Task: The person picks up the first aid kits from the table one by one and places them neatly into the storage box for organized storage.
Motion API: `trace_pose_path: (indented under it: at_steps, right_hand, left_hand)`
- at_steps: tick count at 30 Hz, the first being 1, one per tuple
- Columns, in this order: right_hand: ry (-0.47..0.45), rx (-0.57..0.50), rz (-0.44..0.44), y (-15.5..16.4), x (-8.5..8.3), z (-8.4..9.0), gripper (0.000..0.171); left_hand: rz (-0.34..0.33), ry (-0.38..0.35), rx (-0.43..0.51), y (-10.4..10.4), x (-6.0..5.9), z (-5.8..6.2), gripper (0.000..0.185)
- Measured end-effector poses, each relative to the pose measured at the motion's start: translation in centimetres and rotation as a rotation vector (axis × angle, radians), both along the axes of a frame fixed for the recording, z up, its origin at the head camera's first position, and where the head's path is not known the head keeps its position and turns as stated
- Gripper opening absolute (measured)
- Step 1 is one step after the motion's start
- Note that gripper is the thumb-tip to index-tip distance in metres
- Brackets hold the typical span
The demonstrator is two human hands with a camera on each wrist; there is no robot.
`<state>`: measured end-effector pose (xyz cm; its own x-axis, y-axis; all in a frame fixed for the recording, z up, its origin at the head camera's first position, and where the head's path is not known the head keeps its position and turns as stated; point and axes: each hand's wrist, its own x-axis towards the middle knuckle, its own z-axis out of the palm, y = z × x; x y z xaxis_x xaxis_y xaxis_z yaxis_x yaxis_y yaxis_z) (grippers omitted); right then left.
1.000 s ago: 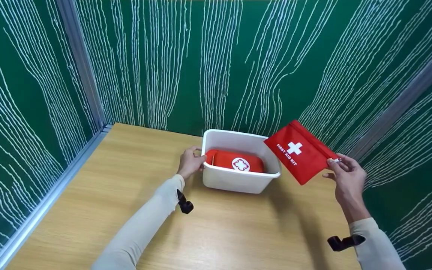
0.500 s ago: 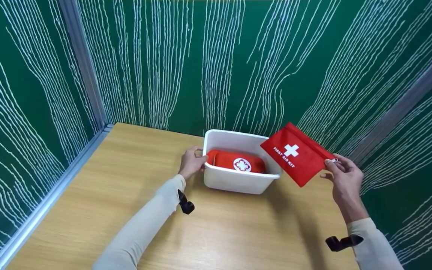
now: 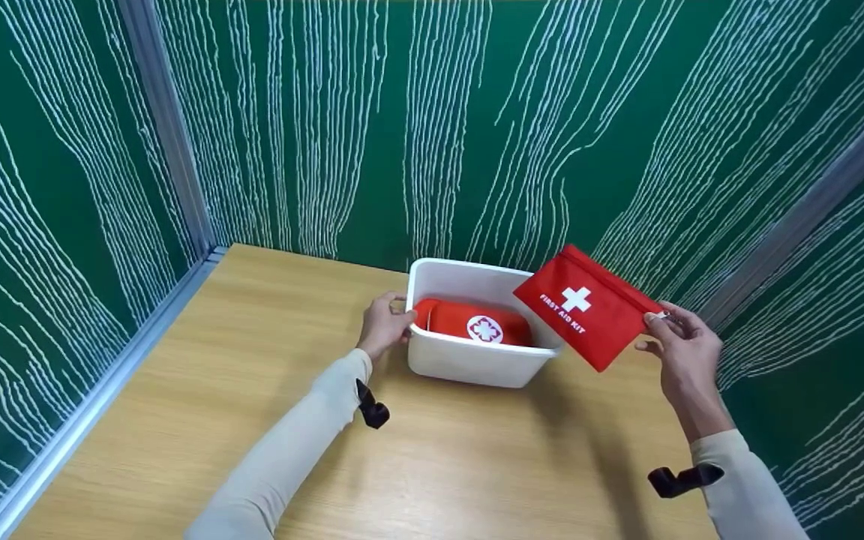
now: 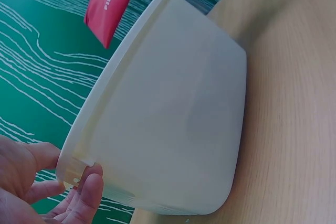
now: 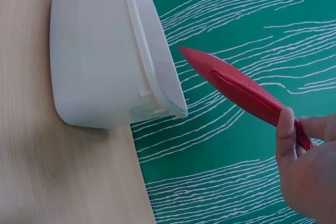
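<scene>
A white plastic bin stands on the table, and a red-orange case with a round white emblem lies inside it. My left hand grips the bin's left rim; in the left wrist view its fingers curl around the edge. My right hand pinches a flat red first aid pouch by its zipper corner. The pouch hangs in the air, tilted, its left corner over the bin's right end. Seen edge-on in the right wrist view, the pouch is apart from the rim.
The wooden table extends toward me and to the left. Green walls with white wavy lines rise behind and on both sides. A metal rail runs along the table's left edge.
The pouch and my right hand have moved slightly left, bringing the pouch's corner further over the bin. My left hand keeps its grip on the rim, and the bin stays in place.
</scene>
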<state>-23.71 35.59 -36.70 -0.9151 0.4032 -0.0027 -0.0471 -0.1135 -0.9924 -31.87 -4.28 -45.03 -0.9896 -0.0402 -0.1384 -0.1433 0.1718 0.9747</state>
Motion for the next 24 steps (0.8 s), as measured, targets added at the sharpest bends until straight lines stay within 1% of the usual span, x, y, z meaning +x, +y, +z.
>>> trace_pose_path:
  at_steps: [12,18,24]
  right_hand:
    - [-0.004,-0.006,0.032,-0.5,-0.5,0.4,0.062]
    - [0.017,-0.028,0.053,-0.6,-0.7,0.4,0.061]
    - [0.008,0.020,0.071,-1.1,-1.1,0.7,0.063]
  left_hand:
    - [0.006,0.001,-0.022,0.0,-0.2,0.0,0.039]
    - [0.003,0.012,-0.017,0.0,-0.2,-0.2,0.038]
    - [0.007,0.012,-0.020,0.0,-0.2,-0.2,0.036]
